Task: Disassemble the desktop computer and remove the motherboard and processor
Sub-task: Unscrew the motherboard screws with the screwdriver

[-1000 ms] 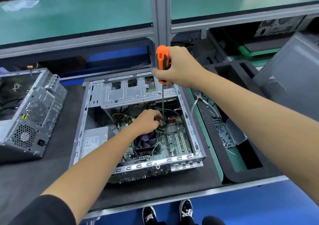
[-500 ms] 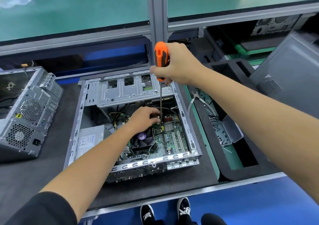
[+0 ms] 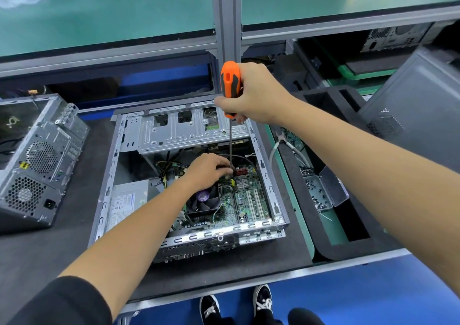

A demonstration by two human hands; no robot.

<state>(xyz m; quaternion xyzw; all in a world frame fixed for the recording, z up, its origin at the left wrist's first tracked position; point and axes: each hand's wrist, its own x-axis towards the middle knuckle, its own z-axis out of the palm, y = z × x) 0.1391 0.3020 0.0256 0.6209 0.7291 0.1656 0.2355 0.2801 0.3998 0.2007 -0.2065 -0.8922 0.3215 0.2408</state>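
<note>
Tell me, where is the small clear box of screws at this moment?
In the head view, the clear screw box lies open, right of the open computer case, in the black foam tray, below the right forearm.

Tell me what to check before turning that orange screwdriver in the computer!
1. Right hand grips the screwdriver: ok.
2. Shaft stands upright: ok.
3. Tip seated in a screw: cannot tell, the left hand hides it.
4. Left hand steadies the shaft near the motherboard: ok.
5. Fingers clear of the tip: cannot tell.
6. Screw box open to the right of the case: ok.
</note>
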